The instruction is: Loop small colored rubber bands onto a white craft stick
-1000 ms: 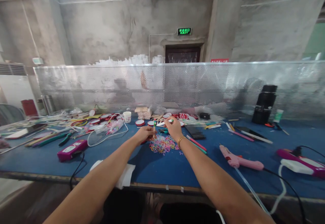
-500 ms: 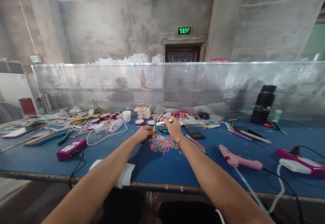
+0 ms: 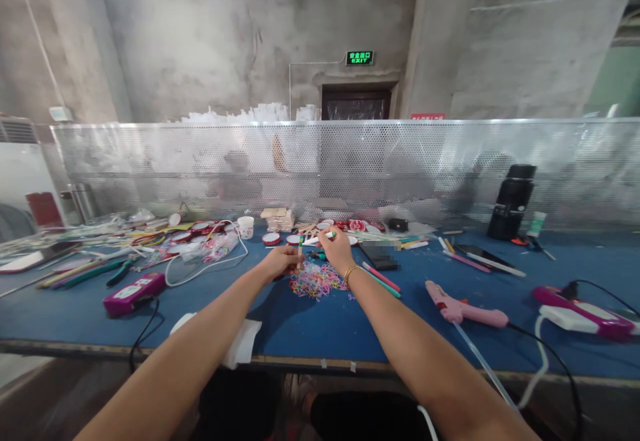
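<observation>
My left hand (image 3: 283, 263) is closed on a small wooden stick (image 3: 301, 243), held upright with green and red colouring near its top. In my right hand (image 3: 337, 252) is a white marker (image 3: 316, 238) with a green end, lying almost level. Its left tip points at the stick; whether the two touch, I cannot tell. Below both hands spreads a pile of small multicoloured rubber bands (image 3: 315, 282) on the blue table (image 3: 280, 327). Dark-handled pliers (image 3: 317, 254) lie partly hidden behind the pile.
A pink glue gun (image 3: 460, 307) and a purple-white power strip (image 3: 583, 313) lie to the right, a purple box (image 3: 134, 294) to the left. Red-rimmed discs (image 3: 271, 238), a paper cup (image 3: 245, 227) and stacked wooden pieces (image 3: 278, 219) stand behind. A perforated metal screen (image 3: 350, 167) closes the back.
The whole view has shifted slightly, so things appear a little further left. Both hands keep their grip on the stick and the marker, in nearly the same pose.
</observation>
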`<control>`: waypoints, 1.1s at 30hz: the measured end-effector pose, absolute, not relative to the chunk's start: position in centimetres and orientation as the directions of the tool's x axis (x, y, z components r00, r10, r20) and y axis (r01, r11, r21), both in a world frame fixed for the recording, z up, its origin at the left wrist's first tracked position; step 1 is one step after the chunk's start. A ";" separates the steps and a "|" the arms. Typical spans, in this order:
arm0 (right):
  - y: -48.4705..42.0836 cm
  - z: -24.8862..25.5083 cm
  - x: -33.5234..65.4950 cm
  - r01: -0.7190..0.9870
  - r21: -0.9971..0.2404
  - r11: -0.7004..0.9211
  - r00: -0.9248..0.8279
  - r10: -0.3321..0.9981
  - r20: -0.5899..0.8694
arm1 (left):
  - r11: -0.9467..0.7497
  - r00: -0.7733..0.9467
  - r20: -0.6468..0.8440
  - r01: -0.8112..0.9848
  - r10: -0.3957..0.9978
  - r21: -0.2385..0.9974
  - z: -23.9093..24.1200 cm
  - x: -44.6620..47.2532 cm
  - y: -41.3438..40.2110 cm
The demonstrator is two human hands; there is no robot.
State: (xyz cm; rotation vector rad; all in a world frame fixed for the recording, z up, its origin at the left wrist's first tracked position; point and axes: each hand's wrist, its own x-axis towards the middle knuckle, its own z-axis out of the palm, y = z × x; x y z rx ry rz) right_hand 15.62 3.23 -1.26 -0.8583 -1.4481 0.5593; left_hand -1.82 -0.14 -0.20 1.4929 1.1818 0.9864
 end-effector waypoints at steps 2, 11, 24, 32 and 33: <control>3.3 -1.3 15.7 0.177 -0.780 0.601 0.086 0.780 0.620 | -0.080 0.199 0.037 0.211 0.979 0.974 -0.2 -1.8 -0.1; 3.5 -1.3 15.6 0.142 -0.799 0.584 0.083 0.797 0.598 | -0.099 0.248 0.045 0.210 0.968 0.973 -1.0 -2.2 0.9; 3.7 -1.4 15.6 0.165 -0.787 0.594 0.085 0.787 0.611 | -0.084 0.227 0.032 0.223 0.973 0.971 -0.4 -2.0 0.0; 3.6 -1.2 15.7 0.159 -0.800 0.579 0.123 0.792 0.598 | -0.083 0.220 0.035 0.212 0.975 0.974 -0.5 -2.0 0.3; 3.6 -1.2 15.6 0.164 -0.795 0.584 0.114 0.789 0.603 | -0.083 0.223 0.034 0.214 0.974 0.973 -0.6 -2.0 0.3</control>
